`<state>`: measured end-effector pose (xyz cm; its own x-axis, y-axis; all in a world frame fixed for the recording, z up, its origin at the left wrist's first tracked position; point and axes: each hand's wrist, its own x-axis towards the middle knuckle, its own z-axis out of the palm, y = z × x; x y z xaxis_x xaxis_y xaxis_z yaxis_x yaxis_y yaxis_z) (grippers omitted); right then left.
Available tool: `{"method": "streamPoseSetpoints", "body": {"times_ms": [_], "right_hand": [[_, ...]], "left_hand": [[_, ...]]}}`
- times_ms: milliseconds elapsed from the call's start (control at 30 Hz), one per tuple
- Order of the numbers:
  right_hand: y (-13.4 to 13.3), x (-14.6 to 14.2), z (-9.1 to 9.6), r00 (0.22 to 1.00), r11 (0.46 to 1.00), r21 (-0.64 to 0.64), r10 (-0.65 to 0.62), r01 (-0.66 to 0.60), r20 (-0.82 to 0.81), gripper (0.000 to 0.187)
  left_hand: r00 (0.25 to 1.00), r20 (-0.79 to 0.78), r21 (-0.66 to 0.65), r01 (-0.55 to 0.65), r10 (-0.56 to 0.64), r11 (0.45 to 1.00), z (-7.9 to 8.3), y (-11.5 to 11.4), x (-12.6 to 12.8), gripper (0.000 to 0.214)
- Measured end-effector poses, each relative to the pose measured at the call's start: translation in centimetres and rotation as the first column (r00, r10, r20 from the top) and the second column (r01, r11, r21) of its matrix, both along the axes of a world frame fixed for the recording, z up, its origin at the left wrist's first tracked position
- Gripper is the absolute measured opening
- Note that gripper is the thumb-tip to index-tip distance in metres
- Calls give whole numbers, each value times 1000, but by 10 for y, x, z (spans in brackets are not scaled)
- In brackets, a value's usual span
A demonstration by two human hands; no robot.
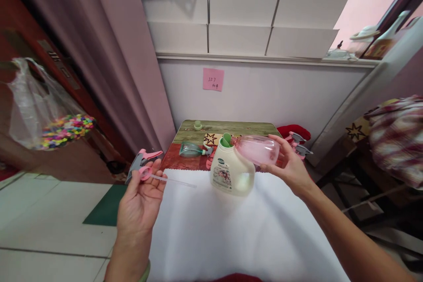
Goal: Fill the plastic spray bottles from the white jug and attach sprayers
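My left hand [140, 202] holds a pink and grey spray trigger head [141, 166] by its collar, and its clear dip tube [178, 182] sticks out to the right. In my right hand [286, 165] is a translucent pink spray bottle [258, 150], tipped on its side with its mouth pointing left. That mouth is at the green spout of a cream detergent jug [228, 172], which stands upright on the white cloth. I cannot tell whether mouth and spout touch. Behind the jug, a green spray bottle [191, 150] with a grey trigger lies on its side.
A green cap [198, 125] sits at the back of the table. A white cloth [211, 238] covers the table's front. More pink and grey spray heads [297, 143] are at the right edge. A bag of colourful pieces [66, 130] hangs at the left.
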<state>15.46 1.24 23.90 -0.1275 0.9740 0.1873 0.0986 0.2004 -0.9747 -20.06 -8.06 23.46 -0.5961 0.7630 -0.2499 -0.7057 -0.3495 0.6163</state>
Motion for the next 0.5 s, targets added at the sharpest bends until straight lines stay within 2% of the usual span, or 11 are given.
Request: {"method": "streamPoseSetpoints", "body": {"times_ms": [233, 500], "right_hand": [[3, 3, 16, 997, 1000, 0, -2, 2, 73, 93], [6, 5, 23, 990, 1000, 5, -5, 4, 138, 88]], "left_hand": [[1000, -11, -26, 21, -22, 999, -4, -1, 1, 28], [999, -23, -38, 21, -22, 999, -5, -4, -2, 27]]}}
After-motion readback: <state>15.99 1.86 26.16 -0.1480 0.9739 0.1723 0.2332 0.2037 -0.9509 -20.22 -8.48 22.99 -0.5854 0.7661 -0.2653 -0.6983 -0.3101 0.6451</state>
